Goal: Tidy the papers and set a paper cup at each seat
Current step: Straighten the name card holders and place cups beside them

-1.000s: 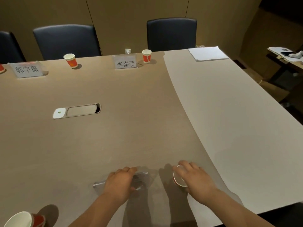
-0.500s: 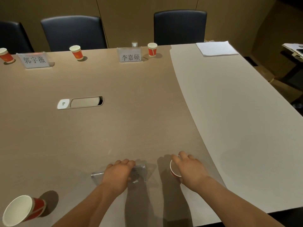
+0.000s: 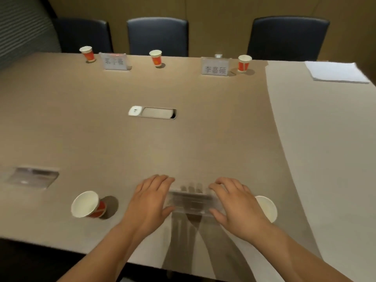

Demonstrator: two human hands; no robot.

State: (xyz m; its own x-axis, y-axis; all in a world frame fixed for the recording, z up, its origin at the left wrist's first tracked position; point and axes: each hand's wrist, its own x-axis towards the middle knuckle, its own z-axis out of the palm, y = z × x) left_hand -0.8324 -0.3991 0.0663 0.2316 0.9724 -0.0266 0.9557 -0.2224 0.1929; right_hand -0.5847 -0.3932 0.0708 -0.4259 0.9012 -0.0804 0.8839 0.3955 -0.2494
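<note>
Cup (image 3: 268,207) half-hidden behind right hand (image 3: 236,208); card txt blurred.

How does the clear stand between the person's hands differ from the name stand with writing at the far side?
The clear stand sits at the near edge, with the left hand and right hand at its ends; the far name stand stands untouched. The far one faces the camera with dark characters; no writing can be read on the near one. Both are low, wide and rest on the table.
</note>
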